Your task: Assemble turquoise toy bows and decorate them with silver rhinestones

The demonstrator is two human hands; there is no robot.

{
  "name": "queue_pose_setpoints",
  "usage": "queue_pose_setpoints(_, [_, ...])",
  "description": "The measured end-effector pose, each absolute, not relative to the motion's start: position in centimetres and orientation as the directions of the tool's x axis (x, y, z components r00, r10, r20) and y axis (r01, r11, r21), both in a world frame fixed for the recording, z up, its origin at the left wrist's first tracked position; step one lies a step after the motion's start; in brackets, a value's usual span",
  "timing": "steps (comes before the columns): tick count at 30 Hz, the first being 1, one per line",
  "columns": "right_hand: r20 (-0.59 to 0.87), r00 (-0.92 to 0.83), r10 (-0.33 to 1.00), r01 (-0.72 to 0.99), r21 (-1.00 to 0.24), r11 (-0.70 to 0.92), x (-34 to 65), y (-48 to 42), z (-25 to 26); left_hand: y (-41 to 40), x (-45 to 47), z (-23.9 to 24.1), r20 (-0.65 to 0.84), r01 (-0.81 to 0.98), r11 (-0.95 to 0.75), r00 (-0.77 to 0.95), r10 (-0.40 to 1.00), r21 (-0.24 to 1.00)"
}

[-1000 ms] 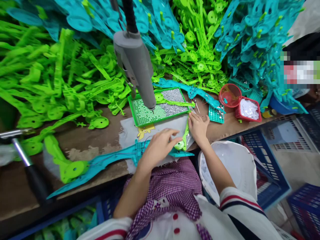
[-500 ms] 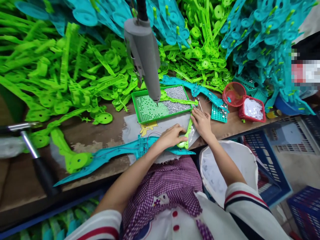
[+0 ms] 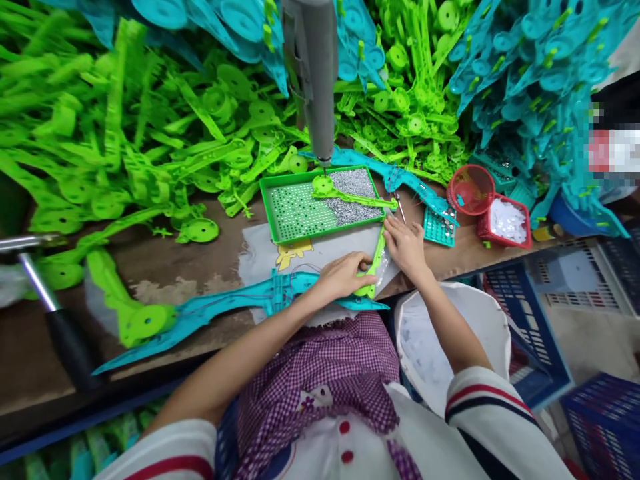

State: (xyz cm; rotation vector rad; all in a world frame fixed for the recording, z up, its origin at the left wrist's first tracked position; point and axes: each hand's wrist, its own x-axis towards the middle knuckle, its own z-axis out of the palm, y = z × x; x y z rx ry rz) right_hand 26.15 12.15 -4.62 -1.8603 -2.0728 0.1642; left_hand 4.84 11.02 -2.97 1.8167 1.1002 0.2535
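My left hand is closed on the near end of a long green plastic piece. Over the far end of that same piece, my right hand lies with its fingers curled; part of the piece is hidden beneath them. Under my left forearm, a long teal plastic part with thin wires rests on the grey cloth. Another green arm-shaped part lies across the green tray of small screws, just beyond my hands.
A grey electric screwdriver hangs over the tray. Heaped green parts and teal parts stand behind. At right are a red bowl, a red box of white pieces and a teal tray. A hammer is at left.
The hanging screwdriver has shifted right and up in view. Both hands stay on the green piece with only slight movement, and the view itself has moved a little.
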Motion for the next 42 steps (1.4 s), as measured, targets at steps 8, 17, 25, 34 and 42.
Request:
queue_pose_setpoints(8, [0.16, -0.049, 0.986, 0.946, -0.31, 0.097, 25.8, 12.1, -4.2, 11.7, 4.1, -3.3, -0.24, 0.481, -0.161, 0.666, 0.706, 0.862])
queue_pose_setpoints(17, [0.181, -0.064, 0.981, 0.95, -0.289, 0.115, 25.7, 12.1, -4.3, 12.4, 3.7, -3.9, -0.236, 0.461, -0.15, 0.676, 0.698, 0.875])
queue_pose_setpoints(25, [0.17, -0.039, 0.985, 0.958, -0.273, 0.085, 25.2, 12.1, -4.1, 12.2, 2.7, -3.7, -0.205, 0.459, -0.152, 0.637, 0.743, 0.876])
queue_pose_setpoints(34, [0.173, -0.035, 0.984, 0.959, -0.273, 0.082, 25.2, 12.1, -4.1, 11.4, 1.9, -2.2, -0.128, 0.483, -0.306, 0.676, 0.725, 0.821])
queue_pose_setpoints(42, [0.179, -0.025, 0.984, 0.958, -0.278, 0.075, 25.0, 12.0, -4.4, 5.6, -1.5, -1.9, 0.085, 0.635, -0.544, 0.605, 0.792, 0.548])
